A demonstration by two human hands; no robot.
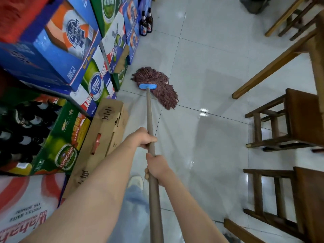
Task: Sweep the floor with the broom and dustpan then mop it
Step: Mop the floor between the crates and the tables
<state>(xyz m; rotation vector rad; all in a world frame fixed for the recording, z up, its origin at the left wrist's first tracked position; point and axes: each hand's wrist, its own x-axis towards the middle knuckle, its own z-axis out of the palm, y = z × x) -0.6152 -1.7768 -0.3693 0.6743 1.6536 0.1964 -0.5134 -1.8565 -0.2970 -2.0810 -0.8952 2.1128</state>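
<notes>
Both hands, L (145,138) above R (156,168), wrapped tight round mop handle (150,113), mop head (156,85) on wet floor (201,137) nr beer boxes (73,55).

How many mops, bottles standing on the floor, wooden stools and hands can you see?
Mops: 1, its strings lying on the floor
Bottles on the floor: 2, side by side next to the boxes
Wooden stools: 2, on the right
Hands: 2, the left hand and the right hand, both gripping the mop handle
Total: 7
</notes>
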